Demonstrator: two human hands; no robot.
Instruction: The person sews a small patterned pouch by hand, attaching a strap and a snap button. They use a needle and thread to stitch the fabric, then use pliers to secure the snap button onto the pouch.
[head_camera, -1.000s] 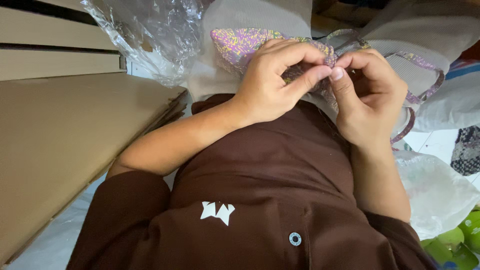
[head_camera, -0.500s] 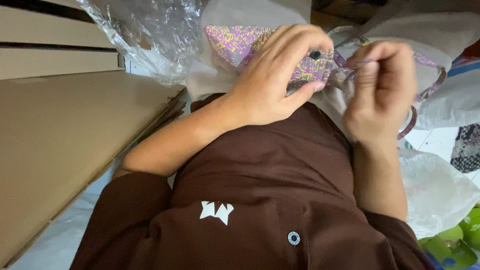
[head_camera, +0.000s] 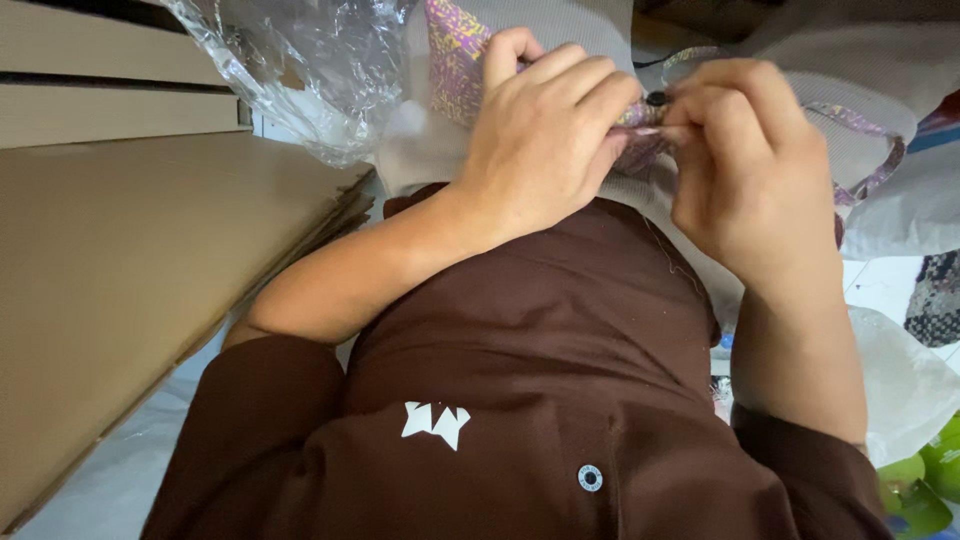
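My left hand and my right hand meet at the top of the view, both pinching a patterned pink-and-purple fabric piece that lies on pale grey cloth. A small dark button shows between the fingertips of the two hands. A thin patterned strap loops out to the right of my right hand. My brown shirt fills the lower view, and the fabric under my fingers is mostly hidden.
A stack of flat brown cardboard sheets lies at the left. Crinkled clear plastic film hangs at the top left. White plastic bags and green items sit at the right.
Both hands have drawn closer together and nearer the camera on the fabric. The patterned piece has shifted upward and is more covered by my left hand.
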